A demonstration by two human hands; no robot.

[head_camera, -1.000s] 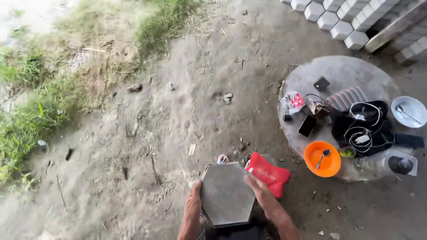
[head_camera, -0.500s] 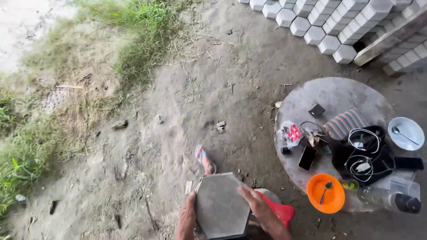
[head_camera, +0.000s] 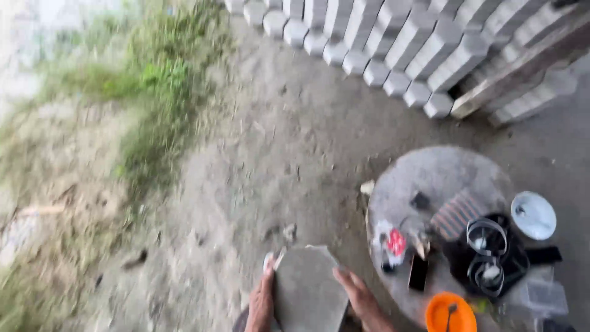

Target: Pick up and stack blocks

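- The left hand grips the left edge of a grey hexagonal paving block; the fingers are curled round the edge and the palm lies flat against the side.
- The right hand presses against the right edge of the same block, with the fingers extended along the top face and the thumb side at the edge.
- Both hands are closed on the block; neither hand holds anything else.
- The block is at the bottom centre of the view, carried flat side up above sandy ground, just left of a round concrete slab.
- The picture is blurred; fine detail of the block surface cannot be told.
- The round slab carries several things: an orange bowl at its near edge, a dark phone, a small red-and-white packet, a striped cloth and a black bundle with looped cables.
- A pale round lid or dish lies at the right rim of the slab.
- Rows of stacked hexagonal blocks fill the top of the view, well apart from the hands.
- A wooden plank leans across the stack on the right.
- A strip of grass borders the sandy ground on the left.
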